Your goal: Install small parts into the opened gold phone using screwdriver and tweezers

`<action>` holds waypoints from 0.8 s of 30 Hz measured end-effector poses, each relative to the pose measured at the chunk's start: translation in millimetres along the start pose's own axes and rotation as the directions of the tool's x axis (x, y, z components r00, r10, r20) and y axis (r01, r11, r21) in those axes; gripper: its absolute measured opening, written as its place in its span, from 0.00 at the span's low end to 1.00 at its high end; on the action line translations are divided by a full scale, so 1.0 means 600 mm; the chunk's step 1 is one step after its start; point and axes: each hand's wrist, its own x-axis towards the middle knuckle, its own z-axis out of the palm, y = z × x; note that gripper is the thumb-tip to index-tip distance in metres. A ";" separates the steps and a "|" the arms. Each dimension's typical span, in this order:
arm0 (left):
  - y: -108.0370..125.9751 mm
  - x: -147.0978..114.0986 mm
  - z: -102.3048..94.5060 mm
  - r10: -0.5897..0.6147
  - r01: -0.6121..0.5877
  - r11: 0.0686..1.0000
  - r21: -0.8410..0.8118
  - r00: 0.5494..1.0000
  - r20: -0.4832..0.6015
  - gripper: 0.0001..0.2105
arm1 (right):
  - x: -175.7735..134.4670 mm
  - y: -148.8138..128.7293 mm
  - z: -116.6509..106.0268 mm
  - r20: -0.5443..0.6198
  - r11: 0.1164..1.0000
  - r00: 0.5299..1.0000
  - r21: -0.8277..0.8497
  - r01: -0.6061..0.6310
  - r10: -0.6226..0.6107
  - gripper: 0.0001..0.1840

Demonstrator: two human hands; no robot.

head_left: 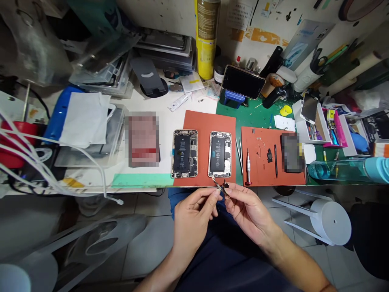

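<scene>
Head: hands (194, 217) pinch parts (225, 188) near 2 opened phones (184, 154).

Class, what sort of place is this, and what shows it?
Probably a phone repair workspace: two opened phones lie side by side, with a screwdriver and small loose parts on a reddish mat nearby.
</scene>
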 end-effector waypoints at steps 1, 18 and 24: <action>0.000 0.001 0.000 -0.002 0.002 1.000 -0.002 1.000 0.004 0.09 | 0.001 0.000 0.001 -0.001 1.000 1.000 -0.010 0.007 -0.007 0.14; 0.008 0.014 -0.010 -0.045 0.042 0.998 -0.040 0.995 -0.084 0.11 | 0.005 0.015 -0.001 -0.024 0.850 0.881 -0.280 0.447 -0.472 0.15; 0.006 0.018 -0.010 -0.053 0.053 0.999 -0.007 0.996 -0.076 0.11 | 0.006 0.019 -0.009 -0.021 0.802 0.849 -0.342 0.490 -0.528 0.15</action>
